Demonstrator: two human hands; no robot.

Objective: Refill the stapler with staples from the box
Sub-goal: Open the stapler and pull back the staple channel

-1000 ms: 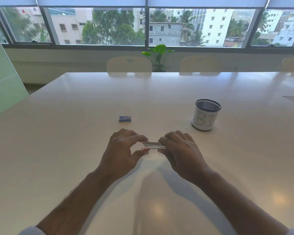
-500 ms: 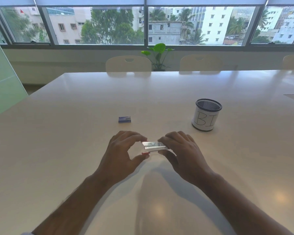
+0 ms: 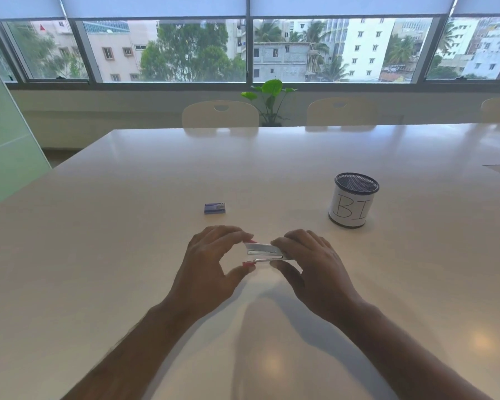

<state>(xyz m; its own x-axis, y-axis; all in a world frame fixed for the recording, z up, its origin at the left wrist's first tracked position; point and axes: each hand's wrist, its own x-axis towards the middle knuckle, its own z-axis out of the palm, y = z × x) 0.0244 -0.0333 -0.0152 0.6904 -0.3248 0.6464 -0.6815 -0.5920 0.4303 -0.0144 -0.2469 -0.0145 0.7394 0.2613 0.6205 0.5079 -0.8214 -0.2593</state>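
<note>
Both hands on stapler (image 3: 264, 252): right hand (image 3: 309, 264) clamped on its end, left hand (image 3: 211, 261) pinching red tips apart. Staple box (image 3: 215, 208) beyond, untouched.

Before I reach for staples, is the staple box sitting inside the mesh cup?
No, the staple box lies flat on the table, left of the mesh cup and apart from it.

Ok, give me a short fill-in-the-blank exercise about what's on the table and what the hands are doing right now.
1. Both hands hold the small ____ between them: left hand, right hand.
2. The staple box lies on the table, touched by ____ hand.
3. The letters on the mesh cup read ____.

Missing words: stapler; neither; BI
</note>
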